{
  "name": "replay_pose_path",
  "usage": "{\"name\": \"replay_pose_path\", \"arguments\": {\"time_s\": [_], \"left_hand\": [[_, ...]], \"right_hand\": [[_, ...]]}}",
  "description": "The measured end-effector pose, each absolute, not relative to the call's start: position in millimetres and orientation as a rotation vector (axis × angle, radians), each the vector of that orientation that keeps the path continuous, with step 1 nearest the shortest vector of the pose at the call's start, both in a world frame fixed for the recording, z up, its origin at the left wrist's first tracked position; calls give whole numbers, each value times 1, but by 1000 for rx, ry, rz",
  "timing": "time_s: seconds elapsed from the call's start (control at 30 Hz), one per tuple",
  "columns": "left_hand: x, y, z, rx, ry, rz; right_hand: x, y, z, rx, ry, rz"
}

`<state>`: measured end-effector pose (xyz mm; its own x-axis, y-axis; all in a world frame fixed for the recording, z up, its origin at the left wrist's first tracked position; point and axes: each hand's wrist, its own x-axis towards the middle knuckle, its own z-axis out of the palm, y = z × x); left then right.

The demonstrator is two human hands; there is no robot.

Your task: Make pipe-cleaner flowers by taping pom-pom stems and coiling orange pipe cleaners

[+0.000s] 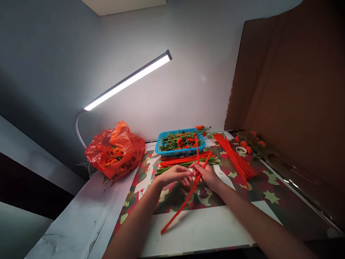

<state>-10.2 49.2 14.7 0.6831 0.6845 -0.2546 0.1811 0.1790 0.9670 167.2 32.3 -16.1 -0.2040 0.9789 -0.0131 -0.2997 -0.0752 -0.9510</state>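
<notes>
On the flat white bench [205, 226], a blue rectangular plastic basket [178, 153] stands behind thin red fuzzy stems [185, 159] — a rounded red plastic bag [133, 147] left, a long red fuzzy bundle [237, 162] right.

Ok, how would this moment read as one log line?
right hand: gripping crossed red stems | left hand: beside them, contact unclear | behind: blue basket, flowers inside | left: red bag | lamp: lit

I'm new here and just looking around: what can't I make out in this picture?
All in the head view:
- Left hand: fingertips blurred; whether they touch the red sticks is unclear.
- Right hand: its fingers cover part of the sticks.
- Lamp: lower stem hidden behind the red bag.
- Basket: bottom covered by flowers.
- White box: cut off by the top edge.
</notes>
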Motion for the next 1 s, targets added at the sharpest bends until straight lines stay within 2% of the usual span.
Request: {"name": "replay_pose_path", "arguments": {"time_s": [0.13,0.33,0.53,0.73,0.9,1.0], "left_hand": [[-1,52,8,1352,909,889],[1,59,8,911,878,1120],[-34,75,20,670,907,1048],[-63,79,37,669,874,1092],[-83,75,60,824,892,1177],[-93,66,83,1148,1089,1105]], "right_hand": [[161,17,-11,-860,-1364,1786],[159,13,-10,-881,-1359,1775],[174,29,-3,-978,-1034,1562],[198,45,7,-815,-801,1403],[226,52,29,-699,-842,1346],[245,46,60,-680,-964,1269]]}}
